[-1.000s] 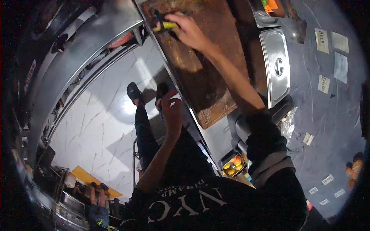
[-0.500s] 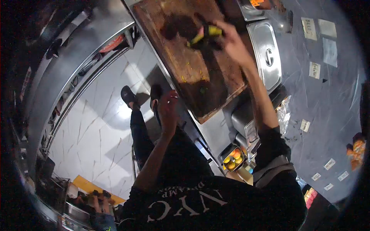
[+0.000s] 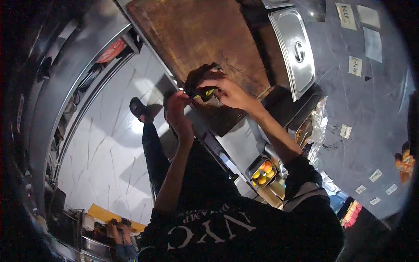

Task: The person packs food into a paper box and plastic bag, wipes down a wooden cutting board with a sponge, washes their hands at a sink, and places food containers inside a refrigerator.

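Note:
A yellow-and-black item (image 3: 205,93), whose exact kind I cannot make out, is gripped by my right hand (image 3: 229,91) at the near end of the brown wooden board (image 3: 192,35). My right fingers curl down over it, in shadow. At the board's left edge is my left hand (image 3: 178,109), cupped with bent fingers close to the same item. Whether the left fingertips touch it is too dark to tell.
Right of the board lie steel lids (image 3: 297,50) with a handle, and crumpled foil (image 3: 321,120). A dark tray of yellow and orange fruit (image 3: 263,171) sits nearer me. Paper labels (image 3: 346,16) mark the grey surface. Another person's legs (image 3: 121,233) show at lower left.
My right hand has drawn the yellow-and-black item from the far part of the board to its near edge. My left hand has moved slightly left, and the hands are now close together.

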Motion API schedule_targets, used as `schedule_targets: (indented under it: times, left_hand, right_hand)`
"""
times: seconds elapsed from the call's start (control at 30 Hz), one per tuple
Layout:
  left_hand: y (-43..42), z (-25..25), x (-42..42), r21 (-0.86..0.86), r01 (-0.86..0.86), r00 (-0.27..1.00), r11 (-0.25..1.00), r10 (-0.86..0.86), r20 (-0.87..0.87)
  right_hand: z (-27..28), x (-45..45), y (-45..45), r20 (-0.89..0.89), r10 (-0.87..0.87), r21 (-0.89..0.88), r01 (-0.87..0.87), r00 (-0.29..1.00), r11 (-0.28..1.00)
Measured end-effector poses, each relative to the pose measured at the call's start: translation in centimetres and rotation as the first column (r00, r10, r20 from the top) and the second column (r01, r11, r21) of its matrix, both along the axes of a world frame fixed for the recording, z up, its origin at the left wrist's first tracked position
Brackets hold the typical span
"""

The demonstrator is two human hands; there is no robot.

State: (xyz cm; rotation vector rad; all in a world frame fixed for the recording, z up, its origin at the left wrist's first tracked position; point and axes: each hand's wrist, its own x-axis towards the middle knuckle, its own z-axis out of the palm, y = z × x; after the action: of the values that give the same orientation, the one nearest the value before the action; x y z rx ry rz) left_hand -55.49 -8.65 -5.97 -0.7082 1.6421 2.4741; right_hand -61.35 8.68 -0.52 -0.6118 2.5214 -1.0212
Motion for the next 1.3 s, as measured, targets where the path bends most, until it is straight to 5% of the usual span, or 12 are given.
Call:
schedule_targets:
  times: [0.03,0.07,0.2,0.3,0.47,0.73,0.9,0.93,1.0,1.07,1.1,1.3]
  left_hand:
    - [-0.2,0.0,-0.3,-0.307,0.110,0.979,0.945,-0.157,-0.131]
    - [0.1,-0.2,-0.7,-0.253,0.050,0.986,0.966,-0.088,-0.144]
    - [0.9,-0.4,-2.0,-0.193,-0.136,0.981,0.972,0.105,-0.162]
    - [1.4,-0.7,-2.2,-0.344,-0.154,0.981,0.926,0.103,-0.164]
    - [2.4,1.0,-2.4,-0.302,0.024,0.996,0.953,-0.049,-0.073]
    - [6.0,0.1,-1.5,0.182,-0.165,0.935,0.969,0.213,-0.284]
    - [5.4,-1.1,-1.1,0.517,-0.248,0.929,0.819,0.353,-0.113]
    - [5.6,-2.3,-0.3,0.582,-0.226,0.895,0.781,0.402,-0.193]
    - [5.8,-3.3,0.1,0.632,-0.202,0.852,0.748,0.452,-0.263]
    - [6.0,-3.7,0.8,0.606,-0.215,0.856,0.766,0.446,-0.260]
    - [6.1,-3.8,1.0,0.591,-0.220,0.859,0.776,0.441,-0.259]
    - [5.2,-4.1,1.2,0.375,-0.250,0.868,0.893,0.378,-0.322]
  right_hand:
    - [1.1,0.1,0.8,0.194,-0.114,-0.145,0.144,0.974,0.979]
    - [2.1,0.2,1.5,0.378,-0.210,-0.264,0.323,0.902,0.909]
    - [2.8,1.9,6.3,0.033,-0.613,-0.393,0.574,0.789,0.718]
    - [0.1,2.2,9.6,0.096,-0.726,-0.337,0.708,0.681,0.620]
    - [-4.9,5.1,5.3,-0.357,-0.691,-0.214,0.666,0.628,0.715]
    - [-2.0,8.1,-1.2,-0.129,-0.631,-0.245,0.592,0.765,0.768]
    - [1.1,9.2,-0.1,0.187,-0.978,-0.274,0.951,-0.096,-0.145]
    - [1.3,8.8,0.6,0.234,-0.968,-0.392,0.903,-0.088,-0.177]
    - [-0.4,9.2,1.5,0.116,-0.990,-0.449,0.885,-0.081,-0.125]
    - [-3.8,11.2,2.3,-0.217,-0.976,-0.090,0.996,-0.025,-0.005]
    - [-5.1,11.5,1.5,-0.385,-0.895,-0.158,0.939,0.226,0.305]
    - [-3.7,10.1,-4.4,-0.104,-0.971,-0.316,0.919,0.216,0.238]
